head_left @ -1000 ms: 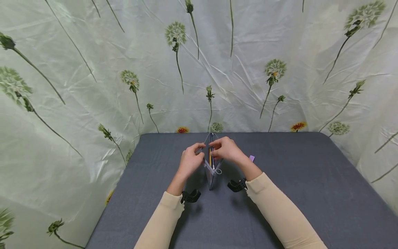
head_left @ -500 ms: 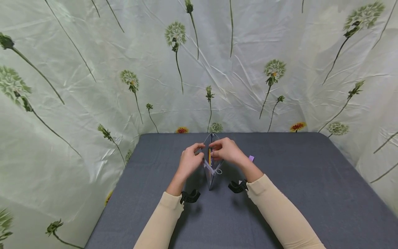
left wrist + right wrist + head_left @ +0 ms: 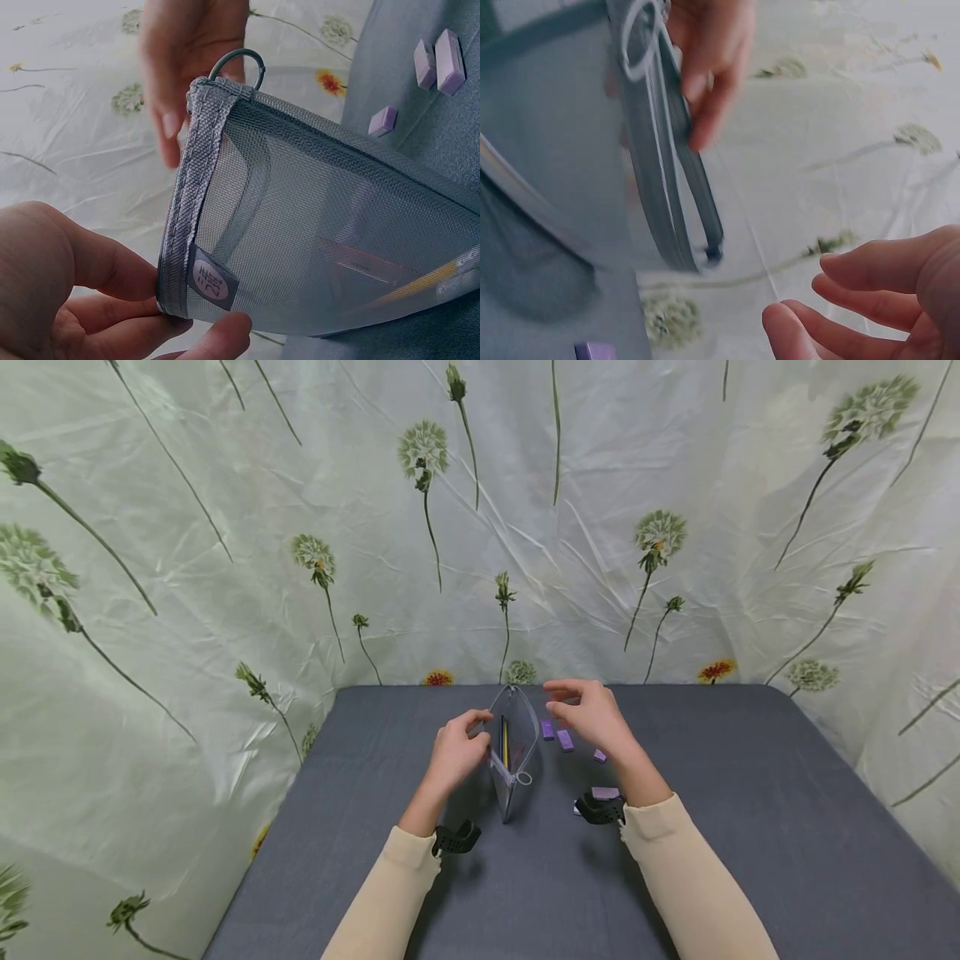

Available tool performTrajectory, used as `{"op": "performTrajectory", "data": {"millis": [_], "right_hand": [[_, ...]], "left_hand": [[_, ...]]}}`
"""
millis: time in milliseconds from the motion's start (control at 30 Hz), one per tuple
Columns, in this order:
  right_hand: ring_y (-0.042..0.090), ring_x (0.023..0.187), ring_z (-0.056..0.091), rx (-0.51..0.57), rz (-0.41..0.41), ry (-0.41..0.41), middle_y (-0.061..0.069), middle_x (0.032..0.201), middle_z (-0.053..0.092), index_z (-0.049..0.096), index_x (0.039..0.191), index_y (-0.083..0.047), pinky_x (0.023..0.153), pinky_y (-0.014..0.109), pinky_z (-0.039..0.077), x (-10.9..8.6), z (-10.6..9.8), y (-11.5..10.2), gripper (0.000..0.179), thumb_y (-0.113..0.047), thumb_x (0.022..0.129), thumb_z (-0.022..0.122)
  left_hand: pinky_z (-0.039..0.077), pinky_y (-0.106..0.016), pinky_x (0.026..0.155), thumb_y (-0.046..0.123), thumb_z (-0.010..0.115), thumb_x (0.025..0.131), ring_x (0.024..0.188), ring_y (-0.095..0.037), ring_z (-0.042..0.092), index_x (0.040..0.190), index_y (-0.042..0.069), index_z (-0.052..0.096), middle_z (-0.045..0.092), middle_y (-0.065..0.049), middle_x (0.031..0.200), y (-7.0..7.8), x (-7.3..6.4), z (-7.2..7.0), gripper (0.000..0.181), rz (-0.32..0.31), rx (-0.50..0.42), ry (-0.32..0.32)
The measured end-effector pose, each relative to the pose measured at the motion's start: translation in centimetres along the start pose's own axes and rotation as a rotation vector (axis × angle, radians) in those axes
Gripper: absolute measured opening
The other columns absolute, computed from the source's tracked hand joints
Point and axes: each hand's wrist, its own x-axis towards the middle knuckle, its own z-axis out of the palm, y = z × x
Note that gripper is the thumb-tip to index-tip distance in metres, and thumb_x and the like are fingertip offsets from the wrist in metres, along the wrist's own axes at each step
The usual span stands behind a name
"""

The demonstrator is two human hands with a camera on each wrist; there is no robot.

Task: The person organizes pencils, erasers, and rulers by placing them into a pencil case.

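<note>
Right hand [image 3: 588, 712] has moved from the mouth of the mesh pouch [image 3: 300, 202] to the pouch's right; its fingers and thumb are apart and hold nothing. Left hand [image 3: 459, 750] pinches the pouch's left rim. Pouch position: upright over the surface [image 3: 487, 893], mouth gaping. Grey label [image 3: 214, 277] on the pouch edge: characters not clearly legible. Yellow stick [image 3: 506, 745]: inside the pouch. Purple blocks [image 3: 565, 741], now more exposed, lie right of the pouch; a black wrist device [image 3: 600, 809] partly covers one. Flowered cloth [image 3: 360, 485] hangs behind the pouch.

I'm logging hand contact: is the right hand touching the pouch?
No, the right hand is apart from the pouch, which the left hand pinches.
</note>
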Motion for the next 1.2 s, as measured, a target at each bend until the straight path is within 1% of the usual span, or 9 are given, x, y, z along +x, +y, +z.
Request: {"op": "performTrajectory", "data": {"millis": [100, 267, 400, 467, 600, 800, 933, 1067, 1200], "right_hand": [[0.026, 0.094, 0.071, 0.007, 0.003, 0.034, 0.011, 0.119, 0.069, 0.067, 0.133, -0.016, 0.077, 0.040, 0.058, -0.5, -1.1, 1.2, 0.037, -0.018, 0.096, 0.069], [0.029, 0.099, 0.069, -0.012, 0.027, 0.074, 0.012, 0.115, 0.070, 0.068, 0.131, -0.014, 0.078, 0.041, 0.058, -0.9, -2.5, 3.1, 0.037, -0.015, 0.095, 0.070], [0.027, 0.096, 0.070, -0.048, 0.049, 0.069, 0.013, 0.115, 0.070, 0.066, 0.133, -0.012, 0.078, 0.041, 0.058, -1.1, -3.4, 4.2, 0.039, -0.015, 0.095, 0.070], [0.026, 0.095, 0.070, -0.058, 0.054, 0.059, 0.014, 0.116, 0.070, 0.065, 0.135, -0.010, 0.079, 0.041, 0.057, -1.1, -3.8, 4.6, 0.040, -0.015, 0.095, 0.069], [0.027, 0.097, 0.069, -0.054, 0.055, 0.041, 0.016, 0.117, 0.069, 0.063, 0.136, -0.008, 0.078, 0.040, 0.057, -1.0, -4.5, 5.4, 0.043, -0.013, 0.095, 0.070], [0.031, 0.107, 0.066, -0.027, 0.078, -0.003, 0.021, 0.122, 0.067, 0.061, 0.137, -0.005, 0.084, 0.047, 0.056, -1.0, -5.4, 7.1, 0.046, -0.007, 0.093, 0.071], [0.032, 0.108, 0.066, 0.007, 0.085, -0.034, 0.023, 0.126, 0.065, 0.062, 0.137, -0.005, 0.085, 0.047, 0.055, -0.9, -5.8, 8.5, 0.046, 0.000, 0.092, 0.069], [0.036, 0.111, 0.064, 0.016, 0.063, -0.083, 0.026, 0.130, 0.062, 0.060, 0.138, -0.002, 0.086, 0.046, 0.055, -1.0, -6.1, 9.9, 0.047, 0.005, 0.091, 0.064], [0.041, 0.113, 0.061, -0.024, 0.022, -0.141, 0.027, 0.131, 0.061, 0.058, 0.139, 0.002, 0.086, 0.042, 0.055, -0.8, -6.0, 11.4, 0.049, 0.009, 0.090, 0.061]], "left_hand": [[0.041, -0.030, 0.048, 0.008, 0.056, 0.094, 0.064, -0.032, 0.067, 0.129, 0.018, 0.068, 0.061, -0.006, 0.138, -0.1, -0.1, 0.0, 0.039, -0.003, 0.005, -0.006], [0.045, -0.031, 0.052, 0.008, 0.056, 0.094, 0.058, -0.017, 0.063, 0.127, 0.020, 0.069, 0.062, -0.004, 0.138, -0.2, -0.2, -0.1, 0.037, -0.011, 0.013, -0.008], [0.048, -0.033, 0.055, 0.008, 0.056, 0.094, 0.064, -0.021, 0.067, 0.126, 0.020, 0.069, 0.062, -0.004, 0.138, -0.2, -0.2, -0.2, 0.037, -0.014, 0.006, -0.004], [0.049, -0.033, 0.057, 0.008, 0.056, 0.094, 0.068, -0.022, 0.069, 0.126, 0.020, 0.069, 0.062, -0.004, 0.138, -0.2, -0.2, -0.3, 0.036, -0.014, 0.004, 0.000], [0.049, -0.034, 0.057, 0.008, 0.056, 0.094, 0.071, -0.026, 0.070, 0.126, 0.021, 0.069, 0.062, -0.003, 0.137, -0.1, 0.0, -0.3, 0.036, -0.010, 0.004, 0.006], [0.048, -0.032, 0.056, 0.008, 0.056, 0.094, 0.067, -0.024, 0.069, 0.126, 0.021, 0.069, 0.062, -0.002, 0.137, -0.2, 0.1, -0.2, 0.037, -0.008, 0.017, 0.009], [0.047, -0.032, 0.055, 0.007, 0.056, 0.093, 0.067, -0.021, 0.069, 0.126, 0.020, 0.069, 0.062, -0.002, 0.138, -0.2, 0.0, -0.2, 0.038, -0.002, 0.011, 0.003], [0.048, -0.032, 0.055, 0.008, 0.056, 0.093, 0.069, -0.016, 0.069, 0.126, 0.021, 0.069, 0.062, -0.003, 0.138, -0.1, 0.0, -0.2, 0.038, -0.001, 0.012, 0.008], [0.043, -0.031, 0.050, 0.008, 0.056, 0.093, 0.063, -0.016, 0.067, 0.127, 0.021, 0.069, 0.062, -0.005, 0.137, 0.0, 0.0, -0.2, 0.038, -0.010, 0.023, 0.009]]}}
